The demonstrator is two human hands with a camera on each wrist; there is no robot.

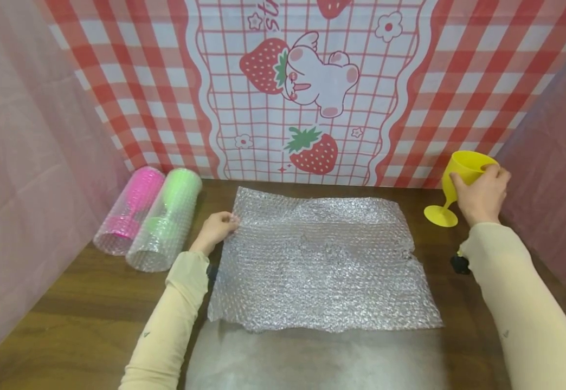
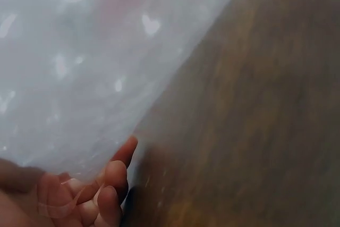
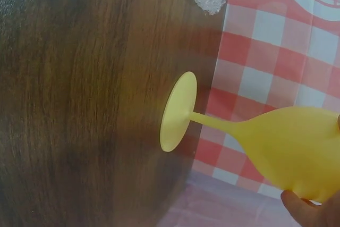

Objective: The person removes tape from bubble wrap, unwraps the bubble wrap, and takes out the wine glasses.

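At the back right, my right hand [image 1: 484,194] grips a yellow goblet [image 1: 460,174] by its bowl, thumb on the near side. The goblet stands nearly upright, and in the right wrist view its round foot [image 3: 179,111] is close over the wooden table. My left hand [image 1: 216,230] pinches the left edge of a sheet of bubble wrap [image 1: 312,265], near its back corner. In the left wrist view the fingers [image 2: 114,176] curl at the edge of the clear sheet. The sheet lies spread flat in the middle, with a ragged right edge.
Two bubble-wrapped goblets, one pink [image 1: 132,208] and one green [image 1: 168,219], lie side by side at the left on the wooden table [image 1: 68,319]. A pale mat [image 1: 312,360] reaches under the sheet's front edge. A red checked cloth [image 1: 156,81] hangs behind, with pink curtains on both sides.
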